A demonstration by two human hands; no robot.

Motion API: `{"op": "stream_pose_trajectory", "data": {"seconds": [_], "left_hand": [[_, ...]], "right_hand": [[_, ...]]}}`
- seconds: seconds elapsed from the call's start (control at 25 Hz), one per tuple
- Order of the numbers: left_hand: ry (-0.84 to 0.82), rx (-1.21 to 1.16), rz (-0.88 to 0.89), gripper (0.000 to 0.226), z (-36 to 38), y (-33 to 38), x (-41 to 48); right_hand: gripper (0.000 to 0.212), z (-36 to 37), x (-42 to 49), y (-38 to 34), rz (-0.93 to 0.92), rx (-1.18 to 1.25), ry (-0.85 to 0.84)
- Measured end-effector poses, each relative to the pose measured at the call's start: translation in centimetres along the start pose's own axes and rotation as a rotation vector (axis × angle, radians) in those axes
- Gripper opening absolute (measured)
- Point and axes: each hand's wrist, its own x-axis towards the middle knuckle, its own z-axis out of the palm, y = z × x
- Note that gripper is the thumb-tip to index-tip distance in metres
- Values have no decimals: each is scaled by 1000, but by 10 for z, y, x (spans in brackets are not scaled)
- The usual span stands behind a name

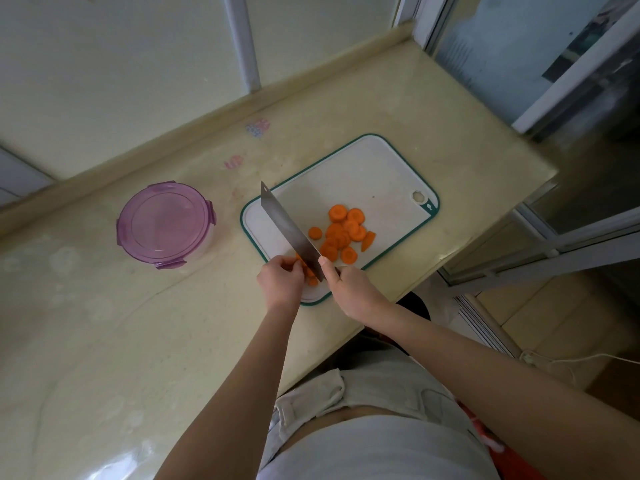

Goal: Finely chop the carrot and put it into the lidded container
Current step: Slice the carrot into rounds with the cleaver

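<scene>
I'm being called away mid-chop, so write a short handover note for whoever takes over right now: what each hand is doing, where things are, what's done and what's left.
Left hand holds the remaining carrot piece on the near end of the cutting board.
Right hand grips the cleaver, its blade at that piece.
Carrot rounds lie piled on the board, right of the blade.
The purple-lidded container stands on the counter left of the board, lid on.
Done: most of the carrot sliced into rounds.
Left: finish slicing, chop everything fine, open the container, fill it.
</scene>
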Motion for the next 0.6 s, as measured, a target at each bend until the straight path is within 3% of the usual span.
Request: {"op": "stream_pose_trajectory", "data": {"seconds": [0.32,0.6], "left_hand": [[-29,22,-4,10,-2,3,4],[-39,18,-10,9,-1,1,5]], "right_hand": [[57,4,7,0,3,-10,1],[37,2,11,-3,-62,18,-61]]}}
